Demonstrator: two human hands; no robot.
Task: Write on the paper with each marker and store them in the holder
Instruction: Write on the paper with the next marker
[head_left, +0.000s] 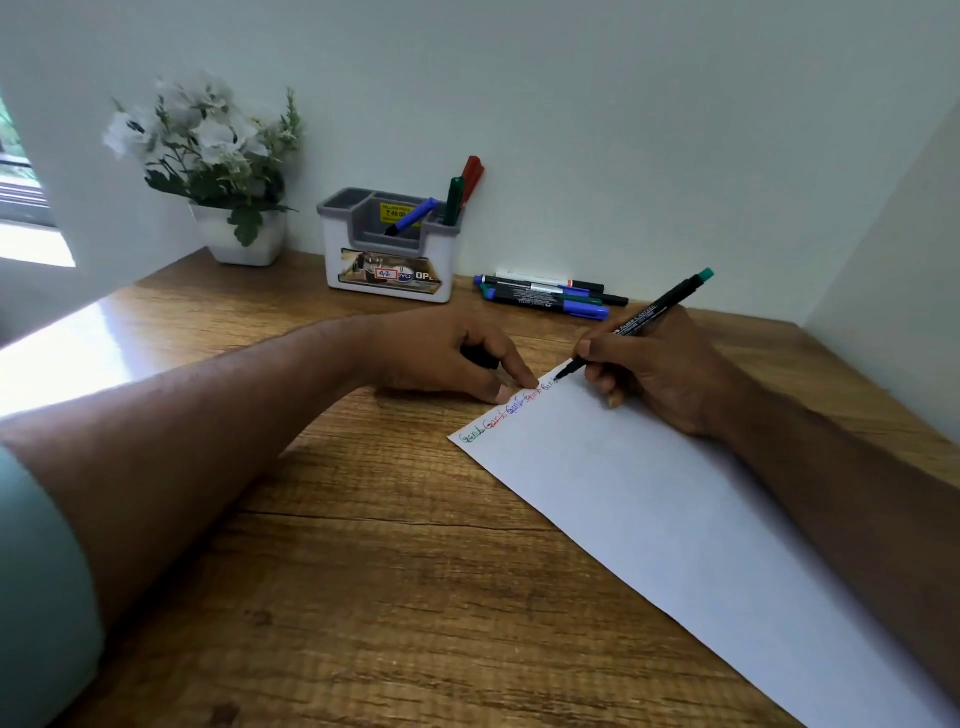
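Right hand: the right hand (660, 369) pinches a black marker with a green end (636, 325) in a writing grip, tip down on the far edge of the paper (675, 509); its heel rests on the sheet, which I take to steady the stroke.

Left hand: the left hand (447, 353) lies at the far left corner of the paper with fingertips pressed on its edge, seemingly to stop it sliding. Something dark sits under the curled fingers, likely the marker's cap, though I cannot tell for sure.

Paper: lying askew on the wooden desk (363, 571), running from mid-desk to the near right edge. A row of short words in green, red and blue runs along its far edge, ending at the tip.

Holder: the grey-and-white holder (392, 249) stands at the desk's back edge against the wall. A blue marker (413, 215) leans in its middle compartment; a green marker (453, 200) and a red marker (471, 179) stand in the right one.

Waiting markers: a small pile of loose markers (545, 296) lies at the back edge, right of the holder, within reach of the writing hand.

Progress: partway, I'd judge; three are stored and several remain.

Flower pot: a pot of white flowers (244, 234) sits at the back left.
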